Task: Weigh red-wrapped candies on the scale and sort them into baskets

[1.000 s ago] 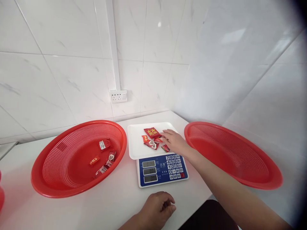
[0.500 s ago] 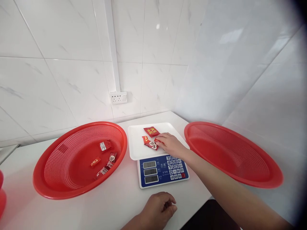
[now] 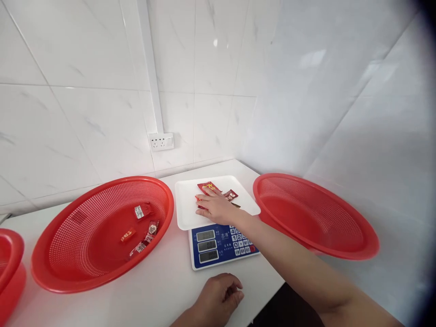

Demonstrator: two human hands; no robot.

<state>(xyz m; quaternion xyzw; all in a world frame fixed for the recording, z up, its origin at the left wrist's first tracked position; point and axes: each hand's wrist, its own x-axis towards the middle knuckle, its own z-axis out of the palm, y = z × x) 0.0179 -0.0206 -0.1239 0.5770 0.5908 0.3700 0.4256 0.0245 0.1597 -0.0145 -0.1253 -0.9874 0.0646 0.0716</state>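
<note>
A digital scale point(image 3: 204, 255) with a blue keypad panel and a white weighing tray point(image 3: 185, 206) stands in front of me. On the tray lie a red snack packet with yellow lettering point(image 3: 215, 185) and a dark red packet point(image 3: 231, 195); other small packets are partly covered. My right hand point(image 3: 218, 206) lies over these packets with its fingers spread, its fingertips touching them. Below the scale, my left hand point(image 3: 220, 297) rests by the white table, loosely curled, thumb apart from the fingers and nothing between them.
Left of the scale is a red plastic basket point(image 3: 44, 254) with several small wrapped snacks point(image 3: 143, 210) inside. To the right stands another red basket point(image 3: 369, 247). A further red basket point(image 3: 17, 247) shows at the left edge. A tiled wall with a socket point(image 3: 161, 141) rises behind.
My right hand has moved left over the tray and spread across the packets, uncovering a dark red packet on the right. The view has shifted slightly right; my left hand keeps its pose.
</note>
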